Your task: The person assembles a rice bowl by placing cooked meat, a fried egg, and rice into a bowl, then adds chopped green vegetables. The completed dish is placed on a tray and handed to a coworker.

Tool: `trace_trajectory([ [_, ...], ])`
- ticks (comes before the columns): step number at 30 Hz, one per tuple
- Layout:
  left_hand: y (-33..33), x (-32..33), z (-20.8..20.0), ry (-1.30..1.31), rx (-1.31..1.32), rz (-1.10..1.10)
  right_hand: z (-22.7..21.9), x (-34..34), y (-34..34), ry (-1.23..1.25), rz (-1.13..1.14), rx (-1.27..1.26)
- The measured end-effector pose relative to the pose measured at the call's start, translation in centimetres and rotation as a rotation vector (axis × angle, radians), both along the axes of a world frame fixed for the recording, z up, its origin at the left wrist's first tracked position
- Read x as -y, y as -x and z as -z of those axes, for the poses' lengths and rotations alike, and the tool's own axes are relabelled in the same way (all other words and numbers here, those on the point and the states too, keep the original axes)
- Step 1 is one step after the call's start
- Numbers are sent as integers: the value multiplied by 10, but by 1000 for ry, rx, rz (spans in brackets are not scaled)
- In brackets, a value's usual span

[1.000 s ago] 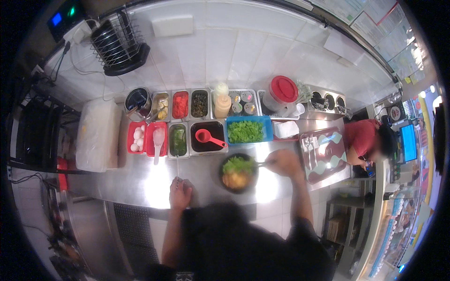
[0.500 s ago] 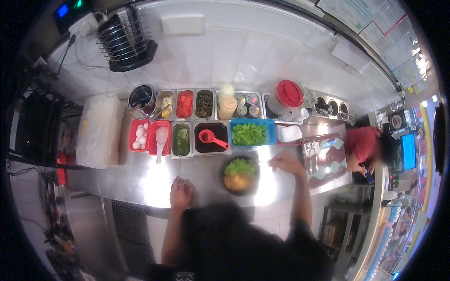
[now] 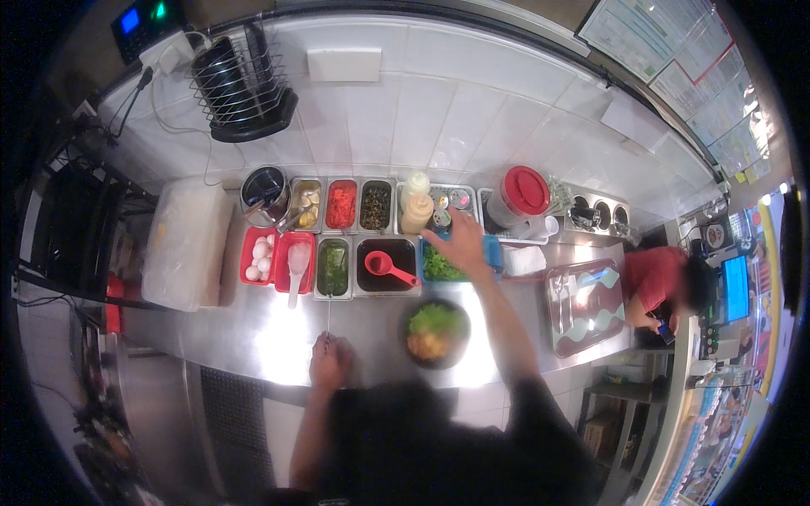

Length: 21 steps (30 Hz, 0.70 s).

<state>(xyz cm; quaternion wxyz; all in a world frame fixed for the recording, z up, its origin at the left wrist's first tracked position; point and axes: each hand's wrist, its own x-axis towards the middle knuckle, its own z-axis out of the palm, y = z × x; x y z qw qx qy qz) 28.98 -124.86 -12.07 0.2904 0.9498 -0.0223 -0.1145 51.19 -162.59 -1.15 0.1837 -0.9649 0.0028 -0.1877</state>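
My left hand is closed near the counter's front edge, around what looks like a slim metal utensil whose kind I cannot make out. Stretched across the blue tub of chopped lettuce, my right hand has thumb and fingers apart beside a small seasoning shaker. Two squeeze bottles, one with cream-coloured sauce, stand just left of those fingers. Below that arm, a dark round bowl holds green lettuce and golden-brown pieces of food.
Left of the lettuce are a dark sauce pan with a red ladle, a green-filled pan and red tubs with eggs and a scoop. Rightward lie a patterned tray and a red-lidded container. Another person stands far right.
My right hand has gone from beside the bowl, up and left, over the lettuce tub to the shakers. My left hand stays closed at the counter's front. The view has shifted slightly.
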Motion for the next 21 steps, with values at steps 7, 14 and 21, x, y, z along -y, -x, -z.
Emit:
trace_trajectory([
  [7, -6, -2, -12, 56, -3, 24, 30, -49, -59, -325, 194, -87],
  [14, 5, -3, -14, -2, -37, -14, -61, 10, 29, -995, -100, 44],
  [21, 2, -3, -11, 5, -3, 17, -98, 81, 128, -1229, -222, -348],
])
